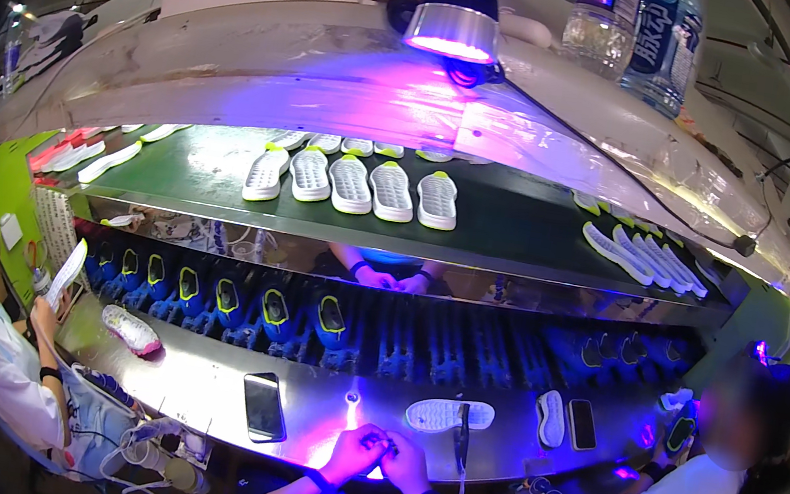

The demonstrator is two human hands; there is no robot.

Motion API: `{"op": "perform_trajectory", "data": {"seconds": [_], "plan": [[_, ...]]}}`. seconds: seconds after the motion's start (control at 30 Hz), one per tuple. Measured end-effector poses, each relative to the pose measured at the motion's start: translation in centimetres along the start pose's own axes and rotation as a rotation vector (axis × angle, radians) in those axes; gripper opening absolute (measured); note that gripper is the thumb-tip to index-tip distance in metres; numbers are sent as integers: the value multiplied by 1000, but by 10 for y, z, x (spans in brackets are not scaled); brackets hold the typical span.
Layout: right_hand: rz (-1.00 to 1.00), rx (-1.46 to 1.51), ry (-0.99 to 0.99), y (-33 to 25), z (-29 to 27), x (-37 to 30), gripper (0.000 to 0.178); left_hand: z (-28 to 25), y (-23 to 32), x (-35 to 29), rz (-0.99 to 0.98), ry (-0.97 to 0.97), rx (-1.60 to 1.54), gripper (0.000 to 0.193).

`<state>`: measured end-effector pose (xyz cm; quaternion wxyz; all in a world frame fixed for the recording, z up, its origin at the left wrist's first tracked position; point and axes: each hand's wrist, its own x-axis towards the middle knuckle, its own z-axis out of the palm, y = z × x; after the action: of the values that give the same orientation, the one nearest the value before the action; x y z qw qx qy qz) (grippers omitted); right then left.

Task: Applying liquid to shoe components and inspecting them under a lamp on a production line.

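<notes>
Under purple light at the bench's front edge, my left hand (353, 454) and my right hand (406, 465) meet with curled fingers touching. Both are closed; what they hold, if anything, is hidden. Just right of them, a white shoe sole (437, 414) lies flat on the metal bench (215, 375). A dark-handled tool with a pale cord (461, 443) reaches across that sole and hangs over the edge. To my left lies a dark phone (264, 407).
Blue shoe uppers (277, 314) line a rack behind the bench. White soles (349, 183) stand on a green conveyor (510, 218) above. A lamp (455, 13) shines overhead. People sit either side: one holds a sole (66, 274), the other a shoe (681, 434). Another phone (582, 425) lies right.
</notes>
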<state>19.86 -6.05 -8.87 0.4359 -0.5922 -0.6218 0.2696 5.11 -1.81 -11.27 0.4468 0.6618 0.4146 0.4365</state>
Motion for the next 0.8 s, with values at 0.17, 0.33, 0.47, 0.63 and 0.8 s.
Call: {"op": "perform_trajectory", "data": {"seconds": [0.17,0.33,0.47,0.63,0.8], "plan": [[-52,92,51,20,8,-2,28,-6,16,-5,-57,-124,-74,23],[73,256,14,17,2,-2,25,-6,29,-9,-81,-80,-57,24],[6,224,-16,13,-3,5,26,-10,28,-6,-23,-125,-43,33],[126,268,-121,29,-4,8,28,-6,24,-2,91,-224,36,58],[101,190,-98,42,-5,16,25,-11,41,5,17,-323,123,60]]}}
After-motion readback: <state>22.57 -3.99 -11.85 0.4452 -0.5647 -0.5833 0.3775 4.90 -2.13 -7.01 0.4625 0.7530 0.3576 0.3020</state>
